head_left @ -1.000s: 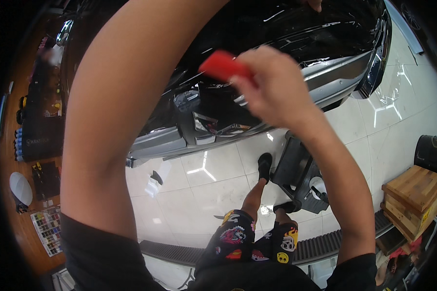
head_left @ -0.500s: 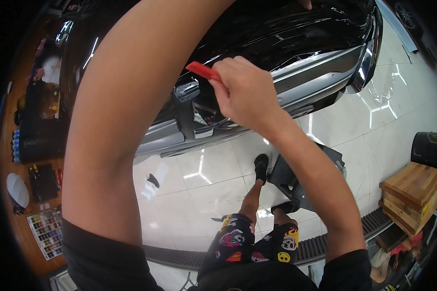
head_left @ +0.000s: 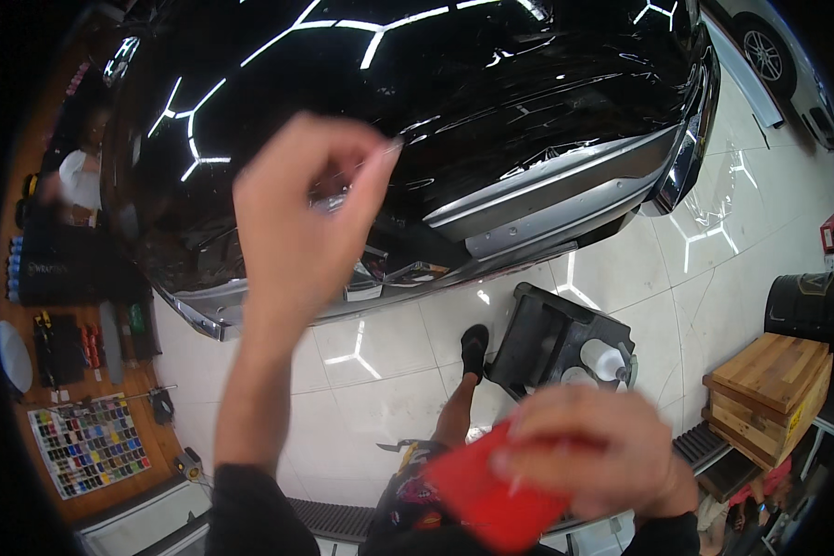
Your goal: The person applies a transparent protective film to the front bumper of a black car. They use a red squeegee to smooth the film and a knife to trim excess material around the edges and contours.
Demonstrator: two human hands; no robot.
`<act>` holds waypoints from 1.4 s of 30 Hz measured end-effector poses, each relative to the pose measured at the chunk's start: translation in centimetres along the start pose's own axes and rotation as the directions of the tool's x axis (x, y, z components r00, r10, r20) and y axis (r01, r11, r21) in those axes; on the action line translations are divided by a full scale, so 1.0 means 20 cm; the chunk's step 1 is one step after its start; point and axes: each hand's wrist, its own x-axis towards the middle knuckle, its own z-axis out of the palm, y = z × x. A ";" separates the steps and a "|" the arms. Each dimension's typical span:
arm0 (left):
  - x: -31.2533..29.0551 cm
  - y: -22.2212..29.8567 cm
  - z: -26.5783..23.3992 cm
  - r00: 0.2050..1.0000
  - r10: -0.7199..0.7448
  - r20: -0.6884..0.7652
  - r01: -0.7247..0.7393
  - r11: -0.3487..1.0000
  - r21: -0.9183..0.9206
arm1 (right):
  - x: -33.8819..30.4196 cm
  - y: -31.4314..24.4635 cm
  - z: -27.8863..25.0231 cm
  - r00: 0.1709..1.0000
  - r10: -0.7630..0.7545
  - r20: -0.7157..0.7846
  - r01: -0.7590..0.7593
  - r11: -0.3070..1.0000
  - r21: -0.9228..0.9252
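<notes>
A glossy black car front (head_left: 491,83) stretches across the far side, with wrinkled clear film lying along its front edge. Over its left part my left hand (head_left: 292,218) is raised, thumb and fingers pressed together in a pinch. What they hold, if anything, I cannot make out. Low down, close to my body, my right hand (head_left: 593,449) grips a flat red squeegee (head_left: 505,491), slightly blurred by motion. Below the hood edge a bare silver metal panel (head_left: 556,199) shows.
On the white tiled floor a black wheeled tray (head_left: 547,334) carries white bottles (head_left: 604,357). To the right stand a wooden box (head_left: 774,389) and a black bin (head_left: 806,306). Another car's wheel (head_left: 764,56) is at the far right. Tools and a colour-swatch board (head_left: 88,445) are along the left.
My left arm has drawn back from far over the hood, and its pinched hand now shows. My right hand has come down toward my body with the red squeegee.
</notes>
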 end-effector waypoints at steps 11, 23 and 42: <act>-0.36 0.00 0.13 0.996 -0.082 -0.023 0.085 0.963 0.255 | -0.02 0.08 0.08 0.975 -0.212 -0.071 0.208 0.976 -0.061; -0.56 0.03 0.02 0.991 -0.074 -0.115 0.085 0.992 0.091 | 0.68 0.83 0.36 0.809 -0.546 -0.220 0.253 0.660 -0.707; -0.27 -0.22 0.11 0.985 0.158 -0.075 -0.122 0.927 0.356 | 0.76 0.57 0.11 0.977 -0.200 -0.075 0.151 0.893 -0.424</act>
